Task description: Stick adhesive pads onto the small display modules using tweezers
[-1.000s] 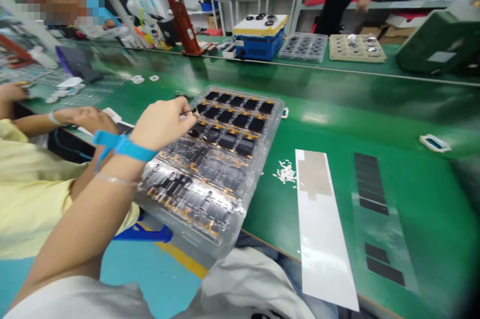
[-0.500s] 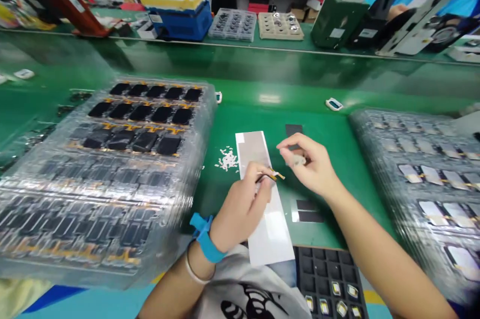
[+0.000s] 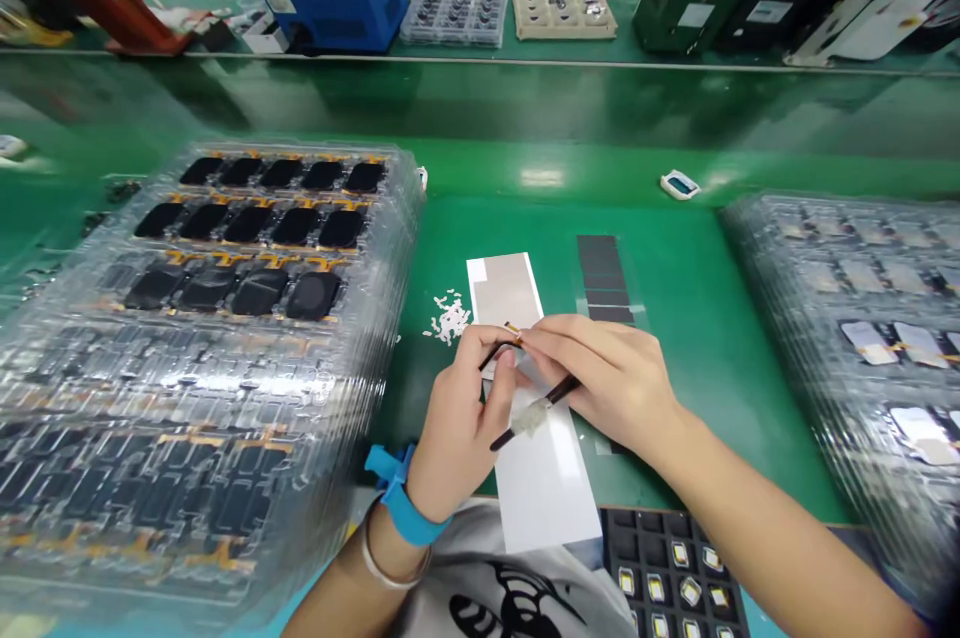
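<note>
**left hand:** from my end i see the left hand (image 3: 461, 423) closed, pinching dark tweezers (image 3: 498, 350) between thumb and fingers, just over the white backing strip (image 3: 544, 493).
**tweezer tip:** a small amber flex piece (image 3: 512, 328) sits at the tip, above the strip's upper part.
**right hand:** the right hand (image 3: 607, 383) is curled, not spread, its fingertips (image 3: 538, 338) just beside the amber flex piece. it pinches a dark stick (image 3: 561, 392) that crosses the strip, with a white wad (image 3: 530, 416) on it.
**wrist:** a blue wristband (image 3: 403, 503) and a clear bangle (image 3: 390, 563) circle the left wrist, below the strip.
**left of the strip:** white flakes (image 3: 450, 318) lie just beside it; further left stands a clear blister tray stack (image 3: 202, 358) with black parts and orange flex tails.
**right of the strip:** a film of dark pads (image 3: 604, 278) lies near it, on the green worktop (image 3: 697, 378); beyond that is another clear tray stack (image 3: 862, 348).
**below the strip:** a black tray (image 3: 667, 558) holds small gold-edged parts, its top edge near the strip's end.
</note>
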Demonstrator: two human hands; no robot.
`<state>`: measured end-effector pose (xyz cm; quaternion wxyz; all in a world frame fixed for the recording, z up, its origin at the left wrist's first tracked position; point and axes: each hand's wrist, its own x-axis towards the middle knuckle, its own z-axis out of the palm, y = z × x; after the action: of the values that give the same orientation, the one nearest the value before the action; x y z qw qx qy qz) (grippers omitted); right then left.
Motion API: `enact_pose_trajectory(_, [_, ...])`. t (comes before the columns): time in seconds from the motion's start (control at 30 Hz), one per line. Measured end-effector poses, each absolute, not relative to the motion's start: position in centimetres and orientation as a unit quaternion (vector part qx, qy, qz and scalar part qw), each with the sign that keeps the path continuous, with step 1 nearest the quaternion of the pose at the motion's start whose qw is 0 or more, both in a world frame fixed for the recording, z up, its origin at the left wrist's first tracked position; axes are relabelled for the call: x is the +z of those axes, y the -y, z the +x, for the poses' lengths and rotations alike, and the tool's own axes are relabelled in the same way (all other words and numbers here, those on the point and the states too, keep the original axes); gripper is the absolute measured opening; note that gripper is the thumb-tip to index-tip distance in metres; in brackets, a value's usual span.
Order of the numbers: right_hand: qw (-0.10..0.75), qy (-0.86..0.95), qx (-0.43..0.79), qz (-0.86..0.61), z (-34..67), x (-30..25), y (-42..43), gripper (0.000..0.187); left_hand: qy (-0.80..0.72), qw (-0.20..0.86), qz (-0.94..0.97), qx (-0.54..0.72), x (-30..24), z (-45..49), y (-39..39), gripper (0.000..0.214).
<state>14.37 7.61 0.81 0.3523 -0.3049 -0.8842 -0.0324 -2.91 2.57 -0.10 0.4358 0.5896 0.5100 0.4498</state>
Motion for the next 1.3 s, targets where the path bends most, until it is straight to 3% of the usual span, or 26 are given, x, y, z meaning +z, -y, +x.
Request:
enact_pose_trajectory(0.33, [0.280,0.904,-0.048,-0.320,13.9,0.8,-7.4,0.021,-0.536,0.399,0.626,0.402,0.2,-3.3,-2.4,0.011])
enact_pose_trajectory(0.5, [0.297,0.898,-0.031,-0.325,13.8,0.8,-7.4,0.017,-0.533,0.401,0.629,0.398,0.2,-3.3,-2.4,0.009])
enact_pose_trajectory(0.73, [0.385,0.783,0.268,-0.409,13.9,2.1,-8.7,0.009,-0.496,0.416,0.672,0.360,0.1,-2.8,-2.3,0.009])
enact_pose_trajectory(0.87, [0.299,0.771,0.404,-0.392,12.0,3.5,-10.7,0.018,-0.484,0.419,0.698,0.322,0.0,-2.6,-2.2,0.009])
enact_pose_trajectory(1.03, [0.186,0.814,0.374,-0.404,8.2,3.4,-13.4,0.017,-0.477,0.424,0.700,0.321,0.3,-2.6,-2.3,0.013])
enact_pose_trajectory(1.17, [0.220,0.798,0.344,-0.442,7.1,2.2,-14.4,0.019,-0.482,0.445,0.670,0.348,0.4,-2.9,-2.2,0.010])
enact_pose_trajectory(1.3, [0.269,0.763,0.363,-0.462,8.8,1.9,-14.2,0.024,-0.499,0.463,0.571,0.458,0.3,-3.0,-2.0,0.006])
